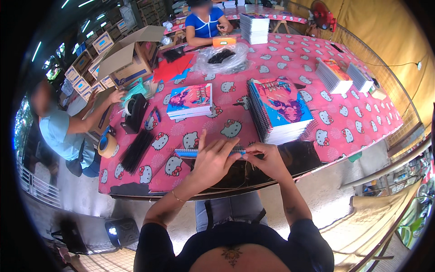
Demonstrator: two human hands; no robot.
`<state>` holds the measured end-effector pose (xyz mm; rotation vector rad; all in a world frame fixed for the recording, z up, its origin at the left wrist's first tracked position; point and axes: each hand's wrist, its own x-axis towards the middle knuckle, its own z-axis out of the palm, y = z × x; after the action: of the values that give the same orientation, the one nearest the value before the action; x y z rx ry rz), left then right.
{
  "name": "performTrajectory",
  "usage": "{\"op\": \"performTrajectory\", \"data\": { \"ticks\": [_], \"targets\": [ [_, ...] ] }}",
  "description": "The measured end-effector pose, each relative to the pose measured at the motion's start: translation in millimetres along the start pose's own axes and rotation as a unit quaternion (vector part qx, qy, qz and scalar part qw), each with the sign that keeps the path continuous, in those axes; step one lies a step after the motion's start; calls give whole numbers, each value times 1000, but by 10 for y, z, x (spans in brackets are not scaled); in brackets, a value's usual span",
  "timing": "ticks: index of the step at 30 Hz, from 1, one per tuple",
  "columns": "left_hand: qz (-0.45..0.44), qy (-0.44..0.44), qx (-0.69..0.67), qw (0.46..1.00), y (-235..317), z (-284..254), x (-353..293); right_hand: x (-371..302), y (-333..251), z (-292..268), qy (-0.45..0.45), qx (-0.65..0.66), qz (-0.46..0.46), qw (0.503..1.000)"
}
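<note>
The left hand (pixel 216 157) lies spread across the notebook (pixel 186 153); the right hand (pixel 267 159) pinches its end. Uneven pressure could bend the coil (pixel 174 149); a loose hold, slippage.

From my remote view, I am seeing a pink, cat-patterned desk (pixel 369 109): a low notebook stack (pixel 189 100) is standing left of a tall notebook stack (pixel 281 109); a black bundle (pixel 137 152), tape dispenser (pixel 136 115) and red sheets (pixel 174 68) are lying farther left.
</note>
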<state>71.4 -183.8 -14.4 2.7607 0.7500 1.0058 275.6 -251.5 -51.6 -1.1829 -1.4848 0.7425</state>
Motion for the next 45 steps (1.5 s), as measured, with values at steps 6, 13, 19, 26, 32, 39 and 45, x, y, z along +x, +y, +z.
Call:
{"op": "performTrajectory", "data": {
  "ticks": [6,13,19,26,32,39,45],
  "targets": [
    [6,-16,-4,1000,-60,27,-41,223,-16,-192,-93,15,9,996],
    [-1,-26,39,999,30,-34,-42,282,-146,18,-11,-158,-140,977],
    [33,-52,-30,998,-127,-519,148,82,-475,-80,78,-137,-108,982],
    [212,230,-137,940,-9,-483,1400,-53,326,-1609,263,-153,32,952],
    [190,-74,-273,940,-566,790,1492,3,418,-1635,209,-28,47,976],
    [185,-110,-266,940,-570,814,1410,-9,447,-1673,196,-30,59,978],
    [152,-32,-165,974,-1011,433,1219,-243,461,-1726,288,-73,6,955]
  ]
}}
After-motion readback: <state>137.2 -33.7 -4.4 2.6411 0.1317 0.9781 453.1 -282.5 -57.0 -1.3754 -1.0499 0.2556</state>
